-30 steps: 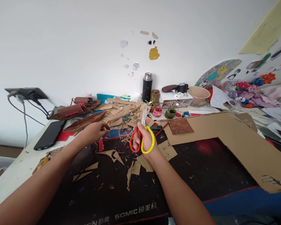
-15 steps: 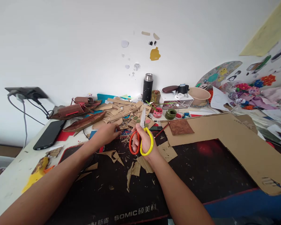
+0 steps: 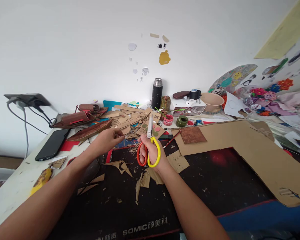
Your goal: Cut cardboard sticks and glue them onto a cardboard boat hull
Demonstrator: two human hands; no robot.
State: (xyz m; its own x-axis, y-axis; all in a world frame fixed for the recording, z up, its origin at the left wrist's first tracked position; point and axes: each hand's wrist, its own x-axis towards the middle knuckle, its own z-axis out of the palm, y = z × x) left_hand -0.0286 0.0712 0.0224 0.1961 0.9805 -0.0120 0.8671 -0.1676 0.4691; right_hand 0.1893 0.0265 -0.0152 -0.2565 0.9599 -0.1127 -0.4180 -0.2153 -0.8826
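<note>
My right hand point(image 3: 151, 150) is closed on a pair of scissors point(image 3: 153, 155) with one red and one yellow handle; the blades point up and away, toward the pile. My left hand point(image 3: 111, 138) is to the left of it, thumb and fingers pinched together at the near edge of a heap of cut cardboard scraps point(image 3: 127, 118). Whatever may be between those fingertips is too small to make out. Thin cardboard slivers point(image 3: 133, 146) lie between the two hands. Nearer on the dark mat point(image 3: 125, 203) are torn cardboard pieces point(image 3: 121, 166).
Brown model boats point(image 3: 90, 130) and a black phone point(image 3: 52, 145) lie at left. Behind stand a black flask point(image 3: 157, 94) and paint jars point(image 3: 182, 121). A large L-shaped cardboard sheet point(image 3: 255, 156) with a brown-painted square point(image 3: 193, 135) covers the right side.
My left hand has drawn back slightly to the left, away from the slivers. My right hand and the scissors have shifted a little to the left.
</note>
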